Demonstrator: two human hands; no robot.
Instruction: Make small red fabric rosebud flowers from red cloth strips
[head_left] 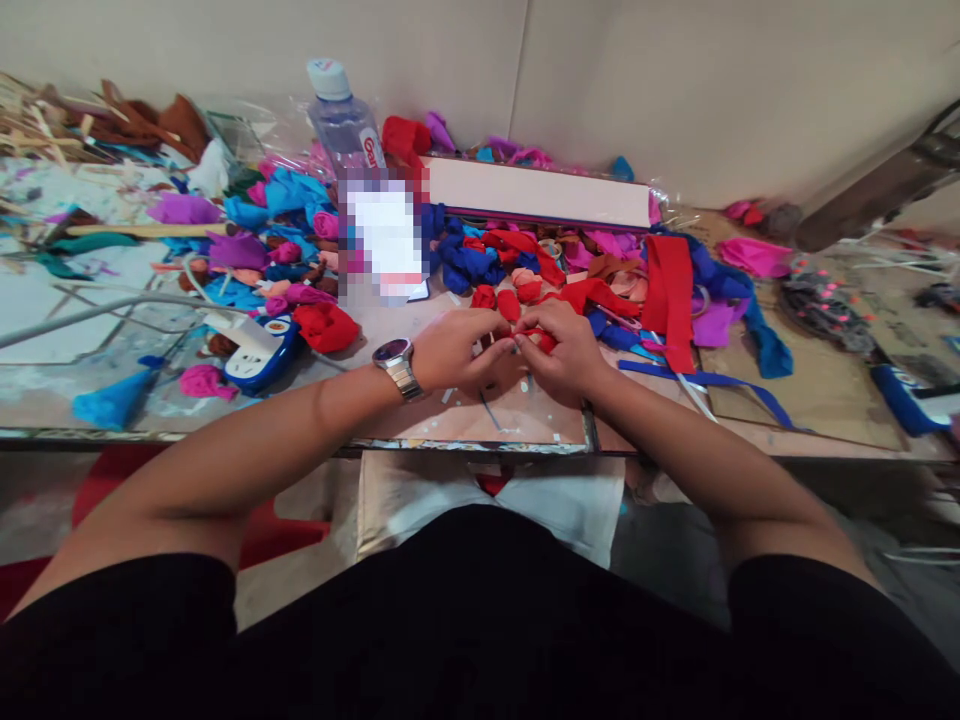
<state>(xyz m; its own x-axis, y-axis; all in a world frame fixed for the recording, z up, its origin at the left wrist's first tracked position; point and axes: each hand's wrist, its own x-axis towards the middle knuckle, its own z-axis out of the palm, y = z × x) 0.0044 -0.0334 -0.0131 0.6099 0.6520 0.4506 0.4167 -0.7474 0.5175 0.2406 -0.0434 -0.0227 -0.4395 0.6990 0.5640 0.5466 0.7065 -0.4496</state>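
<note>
We pinch a small red cloth piece [541, 340] between our left hand [457, 352] and right hand [564, 352], fingers closed on it just above the table [525, 425] edge. Several rolled red buds [507, 300] already lie just beyond our hands, while a red strip [670, 290] and heaps of scraps remain loose, so we judge much is left. The water bottle [346, 125] shows red letters like "Cal"; the rest is unreadable.
</note>
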